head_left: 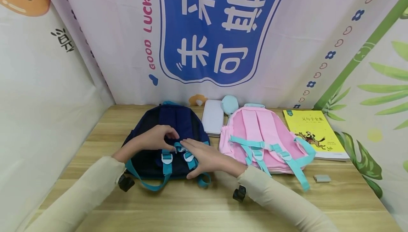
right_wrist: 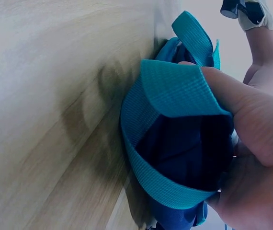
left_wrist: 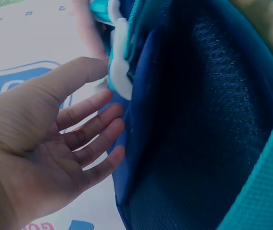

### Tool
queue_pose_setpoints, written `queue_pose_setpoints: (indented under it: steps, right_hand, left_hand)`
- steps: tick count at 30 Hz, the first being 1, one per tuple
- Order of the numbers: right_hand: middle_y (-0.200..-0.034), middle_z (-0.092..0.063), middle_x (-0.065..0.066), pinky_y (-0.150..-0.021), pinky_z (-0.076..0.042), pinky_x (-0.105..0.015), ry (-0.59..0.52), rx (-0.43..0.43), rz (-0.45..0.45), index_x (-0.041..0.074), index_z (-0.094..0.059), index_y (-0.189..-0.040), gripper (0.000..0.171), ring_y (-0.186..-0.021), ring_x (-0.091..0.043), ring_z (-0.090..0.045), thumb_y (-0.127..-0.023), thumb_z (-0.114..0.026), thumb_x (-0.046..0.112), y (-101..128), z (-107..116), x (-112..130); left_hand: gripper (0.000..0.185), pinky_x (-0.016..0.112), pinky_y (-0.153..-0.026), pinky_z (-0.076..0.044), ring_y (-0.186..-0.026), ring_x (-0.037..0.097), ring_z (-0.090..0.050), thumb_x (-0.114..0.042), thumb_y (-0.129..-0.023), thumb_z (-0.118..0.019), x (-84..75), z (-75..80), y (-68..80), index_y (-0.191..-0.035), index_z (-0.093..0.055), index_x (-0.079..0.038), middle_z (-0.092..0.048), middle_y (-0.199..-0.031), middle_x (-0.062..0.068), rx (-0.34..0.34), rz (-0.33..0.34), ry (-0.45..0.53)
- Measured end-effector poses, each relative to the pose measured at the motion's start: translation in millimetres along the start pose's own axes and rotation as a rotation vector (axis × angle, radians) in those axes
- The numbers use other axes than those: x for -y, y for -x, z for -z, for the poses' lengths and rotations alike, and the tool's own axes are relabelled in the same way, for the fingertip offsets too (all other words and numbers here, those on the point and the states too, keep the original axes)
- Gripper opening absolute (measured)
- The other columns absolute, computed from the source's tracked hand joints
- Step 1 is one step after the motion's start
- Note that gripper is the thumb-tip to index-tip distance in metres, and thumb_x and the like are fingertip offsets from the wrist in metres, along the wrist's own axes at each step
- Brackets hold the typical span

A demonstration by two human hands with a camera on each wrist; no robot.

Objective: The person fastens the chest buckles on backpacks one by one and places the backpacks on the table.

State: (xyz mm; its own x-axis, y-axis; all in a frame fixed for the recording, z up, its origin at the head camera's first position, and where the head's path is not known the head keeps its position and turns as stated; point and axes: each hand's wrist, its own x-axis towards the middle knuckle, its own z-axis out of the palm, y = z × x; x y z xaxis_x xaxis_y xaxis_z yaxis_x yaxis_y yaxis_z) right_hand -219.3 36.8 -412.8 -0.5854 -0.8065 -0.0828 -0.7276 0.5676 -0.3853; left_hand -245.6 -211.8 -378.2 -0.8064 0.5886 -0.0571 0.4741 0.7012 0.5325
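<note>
A navy backpack (head_left: 183, 120) with teal straps lies on the wooden table, its shoulder straps facing up. My left hand (head_left: 154, 138) hovers over its middle, thumb and fingers spread apart. In the left wrist view, the left thumb tip reaches a white plastic buckle (left_wrist: 119, 62) on the teal webbing, and the other fingers lie loosely bent beside the navy fabric. My right hand (head_left: 207, 157) rests over the right strap's white adjuster (head_left: 188, 156), fingers nearly straight. The right thumb lies beside a looped teal strap (right_wrist: 175, 91) in the right wrist view. Its fingertips are hidden there.
A pink backpack (head_left: 245, 125) lies to the right. Behind, between the bags, are a white flat box (head_left: 213, 117) and a light-blue round pouch (head_left: 230, 104). A yellow book (head_left: 310, 129) and a small grey block (head_left: 322, 178) are farther right. Printed cloth encloses the table's back and sides.
</note>
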Motion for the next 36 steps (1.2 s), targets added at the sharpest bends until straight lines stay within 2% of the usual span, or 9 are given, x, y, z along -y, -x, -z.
queue_pose_setpoints:
  steps: [6,15,19,26,36]
  right_hand:
    - [-0.170,-0.022,-0.010,-0.124,-0.029,-0.043,-0.002,0.009,0.004,0.009,-0.019,-0.163,0.113,-0.158,-0.025,-0.021,-0.081,-0.084,0.049,-1.1,1.2,1.3]
    - [-0.169,-0.025,-0.012,-0.125,-0.027,-0.043,-0.012,0.012,0.013,0.008,-0.021,-0.163,0.112,-0.157,-0.026,-0.022,-0.081,-0.085,0.047,-1.8,4.6,3.3]
    - [-0.168,-0.027,-0.011,-0.125,-0.028,-0.043,0.001,0.007,0.022,0.007,-0.022,-0.162,0.111,-0.157,-0.027,-0.023,-0.081,-0.084,0.050,-2.9,4.7,3.2]
    - [-0.168,-0.028,-0.009,-0.125,-0.028,-0.042,0.020,0.006,0.012,0.008,-0.022,-0.163,0.111,-0.156,-0.026,-0.025,-0.081,-0.082,0.054,-4.7,3.9,2.7]
    - [-0.167,-0.029,-0.008,-0.124,-0.029,-0.041,-0.003,0.014,-0.012,0.010,-0.023,-0.163,0.107,-0.156,-0.024,-0.027,-0.084,-0.079,0.055,-5.7,5.6,2.8]
  left_hand:
    - [0.025,0.043,-0.091,-0.054,-0.098,0.023,-0.062,-0.016,-0.082,-0.084,-1.2,-4.9,-4.6,-0.103,-0.074,-0.006,-0.067,-0.104,0.008,0.035,0.062,-0.037]
    - [0.016,0.040,-0.085,-0.054,-0.093,0.020,-0.061,-0.015,-0.082,-0.084,-3.5,-6.1,-1.9,-0.095,-0.076,-0.011,-0.065,-0.100,0.005,0.031,0.050,-0.074]
    - [0.016,0.039,-0.085,-0.054,-0.093,0.020,-0.062,-0.014,-0.080,-0.085,-2.0,-5.6,2.8,-0.093,-0.075,-0.012,-0.065,-0.098,0.005,0.008,0.048,-0.066]
    - [0.017,0.035,-0.080,-0.054,-0.089,0.020,-0.062,-0.011,-0.078,-0.085,2.8,-5.0,14.1,-0.091,-0.074,-0.011,-0.066,-0.093,0.003,-0.067,0.004,-0.041]
    - [0.021,0.036,-0.081,-0.053,-0.087,0.017,-0.061,-0.010,-0.077,-0.085,14.1,-5.0,27.2,-0.094,-0.072,-0.010,-0.068,-0.093,0.002,-0.116,0.028,-0.002]
